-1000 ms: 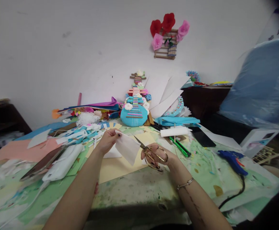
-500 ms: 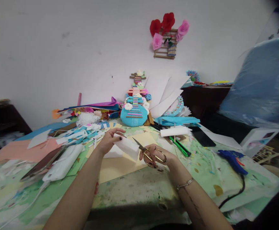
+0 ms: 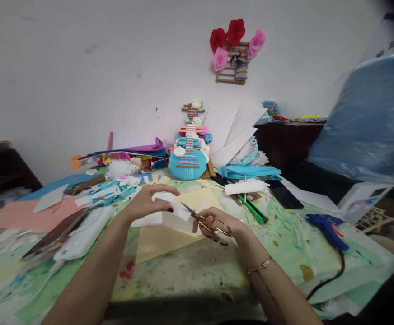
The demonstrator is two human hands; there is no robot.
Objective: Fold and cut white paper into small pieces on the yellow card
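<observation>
My right hand (image 3: 213, 224) holds a pair of scissors (image 3: 197, 215) with gold handles, the blades pointing up and to the left. Just left of the blades is a white paper piece (image 3: 180, 211); its right edge reaches my right fingertips, and I cannot tell whether they pinch it. My left hand (image 3: 149, 203) hovers beside this paper, open, thumb and fingers apart. Below it, another white paper (image 3: 147, 220) lies over a cream sheet (image 3: 163, 243) on the table.
A blue paper lute-shaped craft (image 3: 187, 164) stands against the wall. To the right are a green cutter (image 3: 256, 211), a black phone (image 3: 287, 194) and a blue glue gun (image 3: 329, 230). Leftward lie a white power strip (image 3: 85, 232), paper scraps (image 3: 112, 192) and pink sheets (image 3: 14, 212).
My left hand has let go of the white paper, moved left and spread its fingers. The scissors remain in my right hand, shifted slightly left. The view has turned a little.
</observation>
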